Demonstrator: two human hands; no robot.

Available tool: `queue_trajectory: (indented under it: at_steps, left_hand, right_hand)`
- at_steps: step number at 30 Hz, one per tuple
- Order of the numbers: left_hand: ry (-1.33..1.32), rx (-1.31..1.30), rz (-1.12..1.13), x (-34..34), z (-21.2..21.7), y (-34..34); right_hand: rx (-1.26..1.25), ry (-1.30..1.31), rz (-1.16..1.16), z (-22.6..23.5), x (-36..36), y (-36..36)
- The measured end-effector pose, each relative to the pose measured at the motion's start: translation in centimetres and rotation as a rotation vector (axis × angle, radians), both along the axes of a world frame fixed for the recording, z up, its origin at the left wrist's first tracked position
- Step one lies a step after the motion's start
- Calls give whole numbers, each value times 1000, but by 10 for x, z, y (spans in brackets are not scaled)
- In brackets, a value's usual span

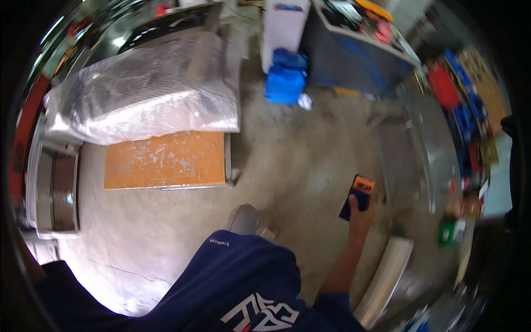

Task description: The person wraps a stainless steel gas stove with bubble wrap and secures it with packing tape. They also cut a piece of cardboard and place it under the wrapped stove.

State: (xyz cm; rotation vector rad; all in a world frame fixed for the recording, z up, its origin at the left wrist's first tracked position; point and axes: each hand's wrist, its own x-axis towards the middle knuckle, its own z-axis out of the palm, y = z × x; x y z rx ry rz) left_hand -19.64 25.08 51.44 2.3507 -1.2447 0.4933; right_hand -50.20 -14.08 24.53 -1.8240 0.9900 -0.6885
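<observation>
Held out over the floor, my right hand [362, 217] is closed around a flat dark blue and orange packet [363, 186]. The thumb lies across its dark face, and the orange end sticks out beyond the fingers. What kind of packet it is, I cannot make out. Of my left side, only the sleeve and a dim bit of arm show at the lower left rim; the left hand is out of view.
A worn orange board [166, 160] sits low at left, below a large bubble-wrapped object [149, 88]. Blue containers [286, 83] stand ahead by a grey cabinet [354, 61]. A long pale beam [387, 276] lies at right, near shelves with blue and red bins [444, 87].
</observation>
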Motion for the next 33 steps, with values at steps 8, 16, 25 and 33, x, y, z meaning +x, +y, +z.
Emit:
queue_trajectory:
  at_steps: [8,16,25,33]
  left_hand:
    - [-131,-69,364,121,17,19]
    - [-274,-62,599,264,62,39]
    - [156,261,1133,379,-165,-24]
    - [565,350,1237,395,-214,-26]
  right_hand:
    - [196,-57,604,-4,235,-18]
    - [257,-17,819,-22,441,-56]
    - [105,62,872,-40,611,-132]
    - [-98,1,828,-6,808,-228]
